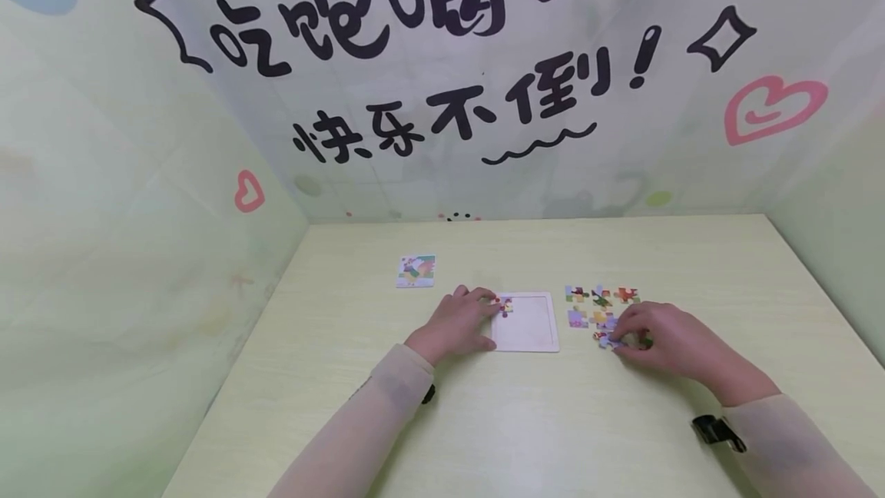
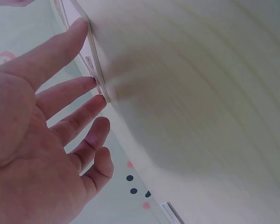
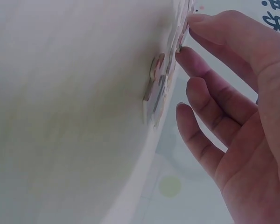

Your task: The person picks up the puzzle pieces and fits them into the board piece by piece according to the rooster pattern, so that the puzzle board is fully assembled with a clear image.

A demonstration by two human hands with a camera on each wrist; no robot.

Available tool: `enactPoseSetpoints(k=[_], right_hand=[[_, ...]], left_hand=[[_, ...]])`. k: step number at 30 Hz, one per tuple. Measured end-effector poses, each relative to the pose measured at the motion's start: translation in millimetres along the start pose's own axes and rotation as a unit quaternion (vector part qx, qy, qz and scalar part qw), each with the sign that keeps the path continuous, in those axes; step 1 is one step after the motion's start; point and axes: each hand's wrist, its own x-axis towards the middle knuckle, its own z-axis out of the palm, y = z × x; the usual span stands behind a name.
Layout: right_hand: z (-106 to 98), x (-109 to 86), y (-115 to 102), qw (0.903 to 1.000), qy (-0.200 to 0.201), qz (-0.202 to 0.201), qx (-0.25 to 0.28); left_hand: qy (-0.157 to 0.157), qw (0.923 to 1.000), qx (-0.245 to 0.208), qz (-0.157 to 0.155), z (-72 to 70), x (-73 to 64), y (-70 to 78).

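Observation:
A white square puzzle tray point(image 1: 528, 329) lies on the table, with a small colourful jigsaw piece point(image 1: 507, 307) in its upper left corner. My left hand point(image 1: 456, 321) touches the tray's left edge with thumb and fingertips spread apart; the left wrist view shows the ring and little fingers held off it. Right of the tray, several loose jigsaw pieces point(image 1: 578, 319) lie in rough rows. Over the nearest row my right hand point(image 1: 664, 336) pinches a bluish jigsaw piece point(image 1: 604, 340) between thumb and index finger. Its other fingers are bent and partly cover the pieces beneath.
A square picture card point(image 1: 416, 271) lies on the pale wooden table point(image 1: 346, 252), behind and left of the tray. A printed cloth wall point(image 1: 415, 190) with lettering rises at the table's far edge, with more cloth at both sides. Each sleeve has a black strap fitting point(image 1: 719, 433) near the wrist.

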Motion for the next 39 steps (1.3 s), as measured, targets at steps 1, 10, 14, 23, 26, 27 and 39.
enactPoseSetpoints(k=[1, 10, 14, 23, 26, 27, 39], right_hand=[[0.4, 0.6, -0.5, 1.0000, 0.003, -0.002, 0.001], [-2.6, 11.4, -6.4, 0.9997, 0.009, -0.017, -0.017], [-2.3, 17.1, -8.4, 0.9995, 0.013, -0.020, -0.020], [0.3, 29.9, -14.9, 0.9998, 0.007, -0.011, -0.016], [1.0, 35.1, -17.8, 0.9999, 0.001, -0.008, -0.014], [1.5, 36.8, -18.3, 0.9999, 0.000, -0.007, -0.016], [10.7, 55.2, -22.9, 0.9991, -0.001, -0.039, -0.016]], left_hand=[[-0.001, 1.0000, 0.001, 0.000, 0.2, -0.1, -0.1], [-0.001, 1.0000, -0.007, -0.001, 2.7, 0.8, 0.0], [-0.002, 0.9999, -0.012, -0.003, 2.9, 0.8, 0.7], [0.000, 1.0000, -0.002, -0.002, 3.4, 0.4, 1.2], [0.002, 1.0000, 0.006, 0.001, 3.4, 1.2, 1.3], [0.003, 1.0000, 0.006, 0.001, 3.3, 1.4, 1.3], [0.000, 1.0000, 0.002, 0.000, 5.7, 2.7, -0.8]])
